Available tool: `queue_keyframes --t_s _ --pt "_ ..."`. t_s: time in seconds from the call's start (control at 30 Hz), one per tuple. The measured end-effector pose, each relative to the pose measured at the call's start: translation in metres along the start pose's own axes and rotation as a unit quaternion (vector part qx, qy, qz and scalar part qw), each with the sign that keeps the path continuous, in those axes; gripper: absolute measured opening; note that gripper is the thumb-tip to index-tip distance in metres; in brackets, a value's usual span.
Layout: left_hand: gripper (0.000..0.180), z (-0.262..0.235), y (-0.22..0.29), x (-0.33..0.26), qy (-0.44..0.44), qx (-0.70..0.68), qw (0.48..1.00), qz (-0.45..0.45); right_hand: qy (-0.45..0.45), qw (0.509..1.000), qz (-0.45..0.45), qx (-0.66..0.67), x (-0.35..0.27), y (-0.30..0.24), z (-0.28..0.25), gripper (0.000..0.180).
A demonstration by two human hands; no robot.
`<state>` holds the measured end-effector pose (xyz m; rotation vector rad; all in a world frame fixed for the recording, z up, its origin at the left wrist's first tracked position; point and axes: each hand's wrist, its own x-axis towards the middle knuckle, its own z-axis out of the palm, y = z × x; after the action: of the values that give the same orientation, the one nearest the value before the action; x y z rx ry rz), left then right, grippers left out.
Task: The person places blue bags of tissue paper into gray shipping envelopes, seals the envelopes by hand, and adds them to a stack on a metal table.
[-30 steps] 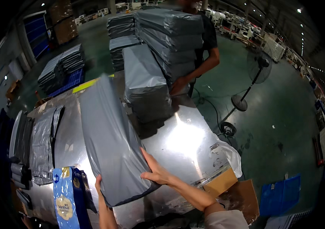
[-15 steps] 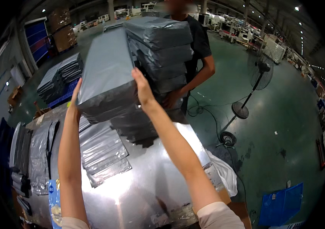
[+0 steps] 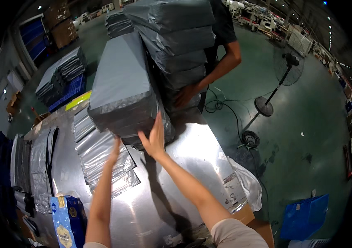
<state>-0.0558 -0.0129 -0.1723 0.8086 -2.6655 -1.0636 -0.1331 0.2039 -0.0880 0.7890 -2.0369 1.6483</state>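
Observation:
A stack of grey plastic bags [image 3: 120,70] stands on the shiny metal table [image 3: 151,215] in front of me. My right hand [image 3: 154,138] is open at the lower front right of this stack, fingers spread and pointing up against its side. Below its front edge, my left hand [image 3: 114,152] has its fingers stretched upward, above loose grey bags [image 3: 101,155] spread flat on the table. I cannot tell whether the left fingertips touch the stack. Behind and to the right rises a taller pile of grey bundles [image 3: 169,41], with a co-worker's hand [image 3: 187,95] at its lower side.
Folded grey bags [image 3: 41,169] and a blue packet [image 3: 66,219] lie at the table's left. More bundles sit on a blue pallet [image 3: 70,91] beyond it. To the right are a standing fan [image 3: 290,62], a coiled cable [image 3: 250,139] and a blue sheet-like thing [image 3: 305,219].
My hands have come down from the upper sides of the grey stack to its lower front, and closer together. The stack sits lower on the table. More of the blue packet shows.

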Motion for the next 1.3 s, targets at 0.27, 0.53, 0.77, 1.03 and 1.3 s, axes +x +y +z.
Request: queue_keyframes --t_s 0.27,0.53,0.77,1.03,1.3 --pt "0.077 0.1 -0.081 -0.468 -0.227 0.265 0.909 0.228 -0.46 0.843 -0.022 -0.278 -0.346 -0.019 -0.165 0.064" --pt "0.081 -0.011 -0.275 -0.538 -0.547 0.314 0.776 -0.016 -0.505 0.811 -0.053 -0.291 -0.405 -0.056 -0.229 0.067" --pt "0.082 -0.018 -0.251 -0.534 -0.461 0.252 0.826 -0.208 -0.498 0.802 -0.04 -0.329 -0.429 -0.044 -0.228 0.071" --pt "0.095 -0.012 -0.276 -0.552 -0.383 0.262 0.856 -0.228 -0.507 0.79 -0.041 -0.342 -0.427 -0.049 -0.22 0.074" --pt "0.086 -0.014 -0.279 -0.551 -0.336 0.276 0.869 -0.235 -0.491 0.812 -0.045 -0.311 -0.429 -0.047 -0.22 0.074"
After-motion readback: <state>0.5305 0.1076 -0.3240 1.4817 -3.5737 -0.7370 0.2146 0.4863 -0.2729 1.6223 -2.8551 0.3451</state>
